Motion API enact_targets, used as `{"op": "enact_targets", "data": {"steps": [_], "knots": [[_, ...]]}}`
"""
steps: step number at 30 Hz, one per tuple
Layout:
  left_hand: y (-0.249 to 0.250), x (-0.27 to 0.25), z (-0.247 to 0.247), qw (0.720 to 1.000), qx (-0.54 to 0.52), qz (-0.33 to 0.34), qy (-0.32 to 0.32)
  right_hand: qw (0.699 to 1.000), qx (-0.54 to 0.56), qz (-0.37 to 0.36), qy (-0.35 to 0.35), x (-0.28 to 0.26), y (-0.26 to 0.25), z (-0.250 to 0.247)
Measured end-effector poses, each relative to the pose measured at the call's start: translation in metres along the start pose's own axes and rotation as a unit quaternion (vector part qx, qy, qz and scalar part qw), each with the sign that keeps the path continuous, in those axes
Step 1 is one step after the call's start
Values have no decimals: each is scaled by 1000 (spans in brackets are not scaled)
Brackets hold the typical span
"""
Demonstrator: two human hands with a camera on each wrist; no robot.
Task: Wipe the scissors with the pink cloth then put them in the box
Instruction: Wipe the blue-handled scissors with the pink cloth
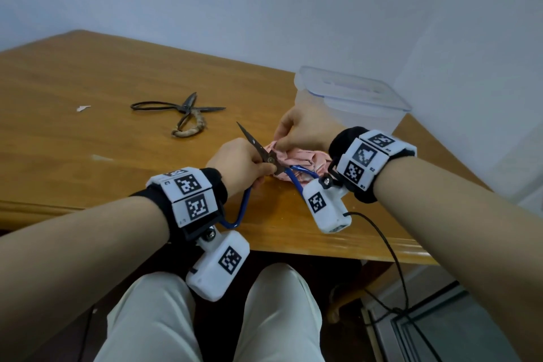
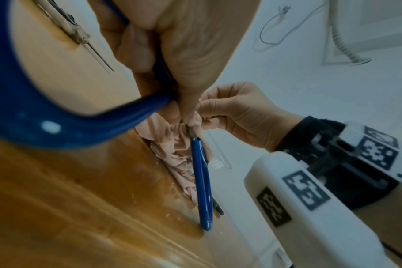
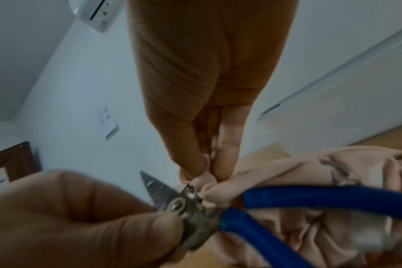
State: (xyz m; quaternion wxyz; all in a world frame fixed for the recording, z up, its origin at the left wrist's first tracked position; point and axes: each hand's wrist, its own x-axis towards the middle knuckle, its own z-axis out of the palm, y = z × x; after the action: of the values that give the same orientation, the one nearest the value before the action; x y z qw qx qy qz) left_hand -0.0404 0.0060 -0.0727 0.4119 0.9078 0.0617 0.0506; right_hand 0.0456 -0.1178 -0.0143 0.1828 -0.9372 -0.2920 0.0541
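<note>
Scissors with blue handles sit in the left hand, pinched at the screw, just in front of the clear box on the table. The right hand pinches the pink cloth beside the box.

Left wrist view: the left hand grips the scissors over the pink cloth.

Right wrist view: the right hand's fingers squeeze the pink cloth, touching the scissors.
</note>
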Motion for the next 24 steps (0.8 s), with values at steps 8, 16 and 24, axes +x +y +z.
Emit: {"op": "enact_targets", "data": {"steps": [8, 16, 24], "knots": [[-2, 3, 1, 1000, 16, 9, -6, 999, 10, 12, 28, 7, 8, -3], [-1, 3, 3, 1000, 6, 6, -9, 997, 27, 29, 64, 14, 15, -3], [-3, 3, 4, 1000, 6, 7, -12, 995, 31, 38, 82, 17, 18, 0]]}}
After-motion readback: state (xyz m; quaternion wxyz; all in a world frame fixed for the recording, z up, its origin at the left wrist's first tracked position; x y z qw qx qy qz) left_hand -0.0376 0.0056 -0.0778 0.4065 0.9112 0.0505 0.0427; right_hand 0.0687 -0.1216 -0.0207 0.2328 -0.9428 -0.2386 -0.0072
